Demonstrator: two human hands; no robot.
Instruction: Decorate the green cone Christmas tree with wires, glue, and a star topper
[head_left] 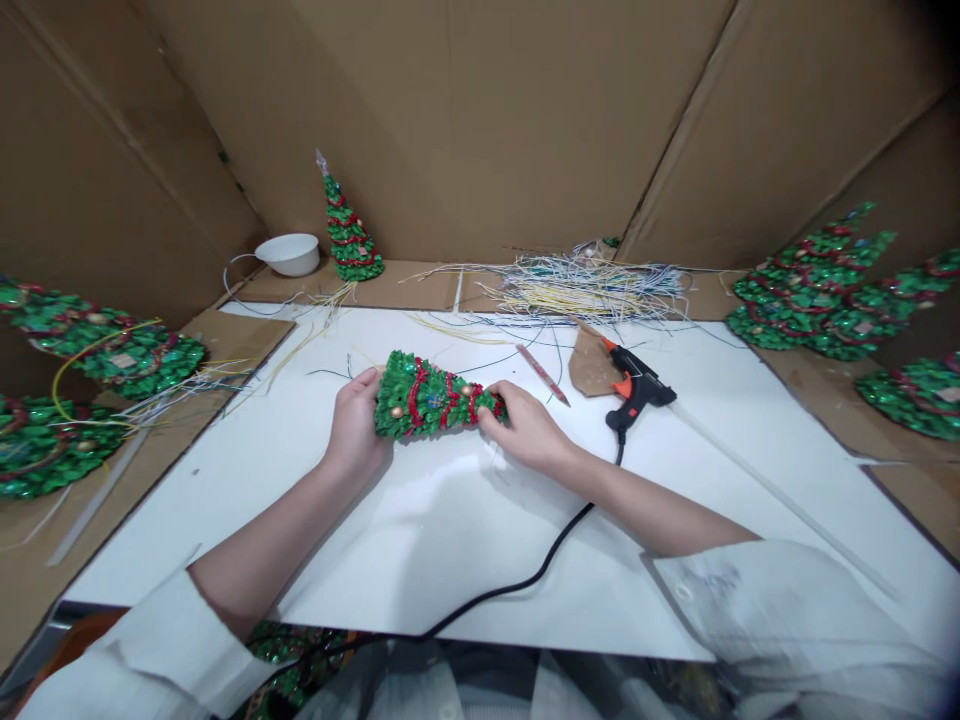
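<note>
A small green Christmas tree ornament with red garlands and gold balls lies sideways between my hands, above the white board. My left hand is closed around its wide base. At the narrow end, my right hand grips the tip, fingers wrapped over it. To the right of my right hand, a black and orange glue gun rests with its nozzle over a brown cardboard piece. A red pencil lies just beyond my right hand.
Bundled thin wires lie along the back edge. A white bowl and an upright tree stand back left. More trees sit at the left and right. The glue gun's black cable crosses the white board near me.
</note>
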